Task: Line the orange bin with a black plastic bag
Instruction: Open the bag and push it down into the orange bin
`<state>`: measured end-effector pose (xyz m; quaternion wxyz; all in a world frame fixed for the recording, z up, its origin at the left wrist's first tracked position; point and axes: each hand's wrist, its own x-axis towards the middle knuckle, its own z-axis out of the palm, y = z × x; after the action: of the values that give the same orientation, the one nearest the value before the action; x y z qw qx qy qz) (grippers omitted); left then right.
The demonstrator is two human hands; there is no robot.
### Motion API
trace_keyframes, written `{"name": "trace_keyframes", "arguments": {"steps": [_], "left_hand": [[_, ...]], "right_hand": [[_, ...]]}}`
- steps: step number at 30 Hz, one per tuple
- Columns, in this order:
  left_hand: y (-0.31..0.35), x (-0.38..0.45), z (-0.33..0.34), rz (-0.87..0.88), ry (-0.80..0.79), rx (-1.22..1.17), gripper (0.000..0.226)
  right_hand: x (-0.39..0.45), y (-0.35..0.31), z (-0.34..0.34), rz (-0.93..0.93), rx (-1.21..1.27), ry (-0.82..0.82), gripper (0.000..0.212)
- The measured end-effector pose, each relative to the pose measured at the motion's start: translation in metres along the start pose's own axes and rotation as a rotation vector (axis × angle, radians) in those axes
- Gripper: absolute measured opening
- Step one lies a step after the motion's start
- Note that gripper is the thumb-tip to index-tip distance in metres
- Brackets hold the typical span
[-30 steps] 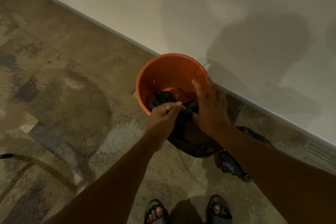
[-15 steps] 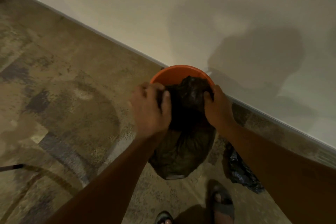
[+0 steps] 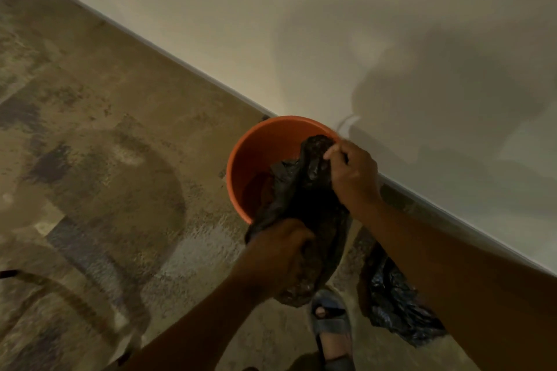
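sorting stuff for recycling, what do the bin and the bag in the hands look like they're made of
Bin: probably moulded plastic, with a smooth, even orange wall, a faint sheen and a thin rolled rim.
Bag: thin black plastic film, crumpled into fine glossy wrinkles, hanging limp from both hands.

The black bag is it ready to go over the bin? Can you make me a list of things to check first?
1. Left hand gripping black bag: ok.
2. Right hand pinching the bag's edge at the far rim: ok.
3. Bag mouth opened wide: not ok, bunched.
4. Bag wrapped around orange bin rim: not ok, most rim bare.
5. Bin standing upright by wall: ok.
6. Bag free of holes: cannot tell.
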<state>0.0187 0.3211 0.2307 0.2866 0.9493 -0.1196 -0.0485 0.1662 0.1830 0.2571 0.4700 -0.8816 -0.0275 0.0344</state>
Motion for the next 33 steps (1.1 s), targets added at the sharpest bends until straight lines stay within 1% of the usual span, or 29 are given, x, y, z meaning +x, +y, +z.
{"name": "trace_keyframes", "arguments": {"steps": [1, 2, 3, 5, 6, 7, 9, 10, 12, 14, 16, 17, 20, 21, 22, 23, 25, 26, 28, 31, 33], "left_hand": [[-0.009, 0.010, -0.001, -0.155, 0.057, -0.052, 0.038], [-0.020, 0.019, -0.002, -0.262, 0.120, -0.062, 0.040], [-0.031, 0.028, -0.004, -0.351, 0.147, -0.060, 0.039], [-0.051, 0.046, -0.010, -0.516, 0.134, -0.057, 0.029], [-0.061, 0.053, -0.013, -0.585, 0.123, -0.067, 0.019], [-0.069, 0.060, -0.016, -0.649, 0.099, -0.070, 0.013], [-0.083, 0.067, -0.017, -0.750, 0.050, -0.053, 0.028], [-0.090, 0.069, -0.016, -0.779, 0.026, -0.065, 0.028], [-0.097, 0.071, -0.013, -0.836, -0.003, -0.120, 0.017], [-0.099, 0.070, -0.007, -0.906, -0.004, -0.197, 0.011], [-0.099, 0.067, 0.002, -0.976, 0.005, -0.264, 0.014], [-0.098, 0.066, 0.006, -1.009, 0.031, -0.305, 0.018], [-0.098, 0.058, 0.012, -1.117, 0.181, -0.459, 0.011], [-0.098, 0.056, 0.012, -1.150, 0.211, -0.493, 0.016], [-0.097, 0.054, 0.012, -1.171, 0.221, -0.508, 0.022], [-0.096, 0.052, 0.013, -1.177, 0.215, -0.504, 0.027], [-0.092, 0.047, 0.014, -1.160, 0.216, -0.469, 0.028], [-0.090, 0.044, 0.015, -1.139, 0.227, -0.452, 0.025], [-0.088, 0.035, 0.018, -1.097, 0.249, -0.429, 0.017], [-0.080, 0.017, 0.025, -1.064, 0.297, -0.374, 0.020], [-0.069, 0.003, 0.032, -1.069, 0.322, -0.344, 0.018]], "right_hand": [[0.004, 0.004, -0.002, -0.001, -0.011, -0.018, 0.028], [0.007, 0.008, -0.004, -0.002, -0.028, -0.040, 0.030], [0.010, 0.011, -0.006, -0.004, -0.052, -0.056, 0.031], [0.015, 0.021, -0.007, 0.011, -0.127, -0.080, 0.031], [0.017, 0.026, -0.006, 0.031, -0.178, -0.092, 0.033], [0.020, 0.032, -0.005, 0.054, -0.232, -0.114, 0.037], [0.023, 0.041, -0.001, 0.071, -0.363, -0.200, 0.048], [0.024, 0.045, 0.000, 0.064, -0.434, -0.245, 0.053], [0.026, 0.054, 0.000, 0.080, -0.539, -0.309, 0.060], [0.029, 0.064, -0.004, 0.151, -0.569, -0.333, 0.063], [0.028, 0.074, -0.009, 0.204, -0.608, -0.343, 0.061], [0.026, 0.078, -0.010, 0.212, -0.628, -0.342, 0.056], [0.019, 0.089, -0.008, 0.235, -0.552, -0.296, 0.029], [0.017, 0.093, -0.005, 0.269, -0.509, -0.294, 0.019], [0.017, 0.096, -0.002, 0.321, -0.466, -0.299, 0.013], [0.018, 0.099, 0.000, 0.384, -0.422, -0.303, 0.011], [0.018, 0.106, 0.000, 0.491, -0.336, -0.304, 0.017], [0.018, 0.108, -0.001, 0.510, -0.302, -0.297, 0.020], [0.014, 0.109, -0.003, 0.491, -0.260, -0.271, 0.023], [0.000, 0.109, -0.005, 0.453, -0.213, -0.242, 0.017], [-0.011, 0.112, -0.008, 0.455, -0.218, -0.253, 0.014]]}}
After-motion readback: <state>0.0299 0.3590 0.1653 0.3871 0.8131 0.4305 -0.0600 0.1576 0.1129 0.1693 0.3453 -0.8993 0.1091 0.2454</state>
